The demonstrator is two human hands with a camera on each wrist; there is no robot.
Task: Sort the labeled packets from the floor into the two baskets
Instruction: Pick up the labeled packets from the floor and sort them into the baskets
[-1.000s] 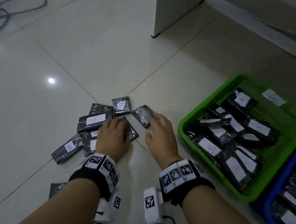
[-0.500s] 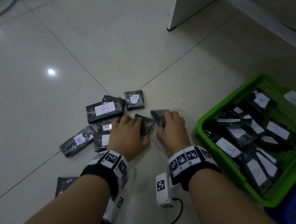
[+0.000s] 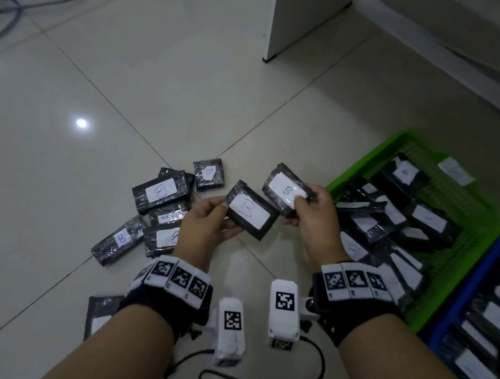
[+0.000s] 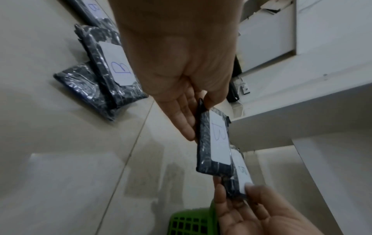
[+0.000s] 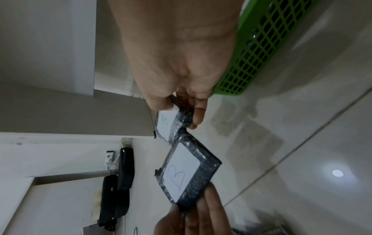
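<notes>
One dark packet with a white label marked B is held up off the floor by the left hand. It is pinched at its left end, with the thumb on top and the fingers underneath. A second dark packet, also marked B, is held by the right hand. Its right end is pinched between the thumb and the fingers. The two held packets are side by side and their near corners look to be touching or almost touching, just left of the green basket.

More packets are seen inside the green basket. A blue basket with packets in it is set right against the green basket, on its right side. A heap of packets is left lying on the floor to the left of the green basket, past the hands. Labels marked B can be read on some of them. One more packet is partly hidden under the left wrist. A grey cable is seen far off to the left of the green basket.
</notes>
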